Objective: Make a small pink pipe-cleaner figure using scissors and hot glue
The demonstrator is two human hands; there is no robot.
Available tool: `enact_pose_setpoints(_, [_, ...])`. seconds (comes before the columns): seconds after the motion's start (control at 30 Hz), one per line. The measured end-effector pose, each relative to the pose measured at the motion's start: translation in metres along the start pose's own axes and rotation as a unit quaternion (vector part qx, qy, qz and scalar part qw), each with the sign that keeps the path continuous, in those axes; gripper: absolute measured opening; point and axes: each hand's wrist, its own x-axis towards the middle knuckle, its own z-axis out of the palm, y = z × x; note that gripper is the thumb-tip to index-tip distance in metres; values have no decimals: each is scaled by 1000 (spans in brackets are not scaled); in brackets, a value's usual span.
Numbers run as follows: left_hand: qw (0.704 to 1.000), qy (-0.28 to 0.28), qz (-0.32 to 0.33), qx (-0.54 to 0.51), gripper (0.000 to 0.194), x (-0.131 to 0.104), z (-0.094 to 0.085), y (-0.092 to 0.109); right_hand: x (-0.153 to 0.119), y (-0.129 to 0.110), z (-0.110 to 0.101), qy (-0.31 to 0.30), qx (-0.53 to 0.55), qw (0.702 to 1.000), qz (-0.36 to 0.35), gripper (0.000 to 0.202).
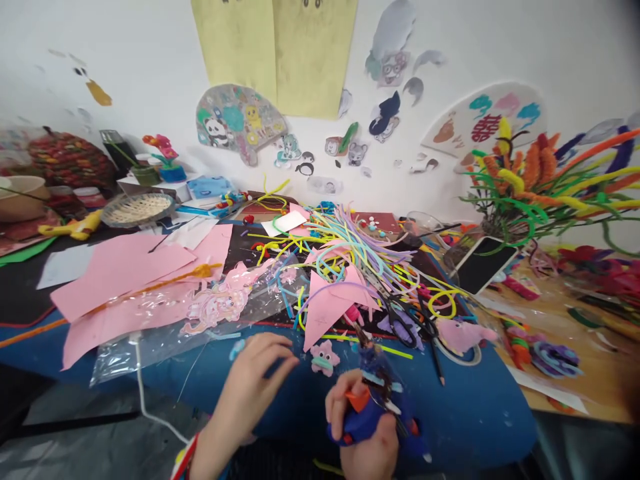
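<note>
My right hand (367,427) is wrapped round a dark blue craft figure (357,423) with an orange piece on it, low at the front edge of the blue table (465,413). Dark and light blue parts of the figure stick up above my fingers. My left hand (263,370) hovers to the left, fingers bent and apart, with nothing between them. Between and beyond the hands a small pink star-shaped piece (324,358) lies on the table. A small light blue bit (237,349) is beside my left hand.
Pink sheets (125,267) and a clear plastic bag (165,327) cover the left side. Pipe cleaners (360,247) pile up in the centre. Black scissors (400,323), a pencil (437,360) and a phone (485,267) lie to the right. A white cable (143,390) hangs off the left edge.
</note>
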Motion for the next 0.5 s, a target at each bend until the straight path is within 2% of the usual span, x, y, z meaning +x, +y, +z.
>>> enact_pose_setpoints(0.1, [997, -24, 39, -65, 7, -2, 20, 17, -17, 7, -33, 9, -64, 998, 17, 42])
enact_pose_setpoints(0.17, [996, -28, 40, -75, 8, -3, 32, 18, -28, 16, -48, 18, -84, 996, 27, 38])
enact_pose_setpoints(0.2, [996, -32, 40, -77, 9, -3, 36, 16, -33, 20, -54, 43, -92, 994, 33, 37])
enact_pose_setpoints(0.33, [995, -45, 40, -81, 12, -1, 47, 11, -43, 31, -61, 161, -113, 978, 67, 33])
enact_pose_setpoints(0.5, [994, -17, -7, -107, 12, -2, 50, 14, -39, 33, -55, 192, -148, 967, 82, 30])
